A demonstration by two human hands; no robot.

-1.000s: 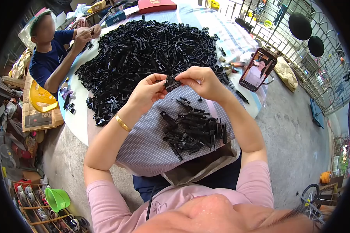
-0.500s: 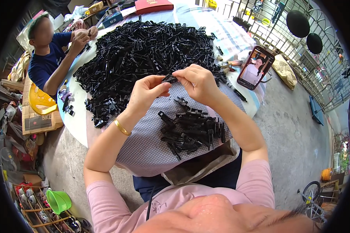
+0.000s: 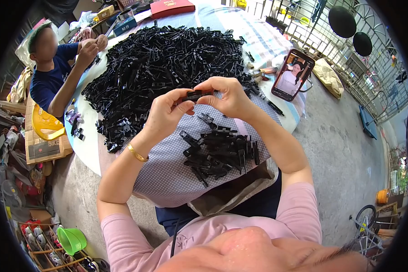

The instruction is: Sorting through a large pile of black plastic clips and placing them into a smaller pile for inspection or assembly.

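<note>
1. a person in a pink shirt [image 3: 129, 238] sits close against the tabletop [image 3: 87, 152], a brown sheet [image 3: 233, 192] lying over the lap at its edge.
2. on the dotted cloth [image 3: 152, 179] just ahead, a small pile [image 3: 220, 154] of black clips lies loosely heaped, its pieces pointing in several directions.
3. beyond it, the left hand [image 3: 165, 113], a gold bangle [image 3: 137, 153] below its wrist, has its fingers nearly closed, thumb and forefinger pinching one end of a black clip [image 3: 194, 95].
4. the right hand [image 3: 229, 97] grips the other end, its fingers drawn in around the piece, which is raised between both hands above the cloth; its finer detail is too small to tell.
5. behind the hands, a large mound [image 3: 167, 59] of black clips spreads across the tabletop.
6. to its right, a phone [image 3: 293, 75] stands tilted, showing a figure on screen.
7. at far left, a co-worker [image 3: 54, 86] in dark blue brings both hands together near the mound.
8. a red box [image 3: 172, 7] rests at the far edge.
</note>
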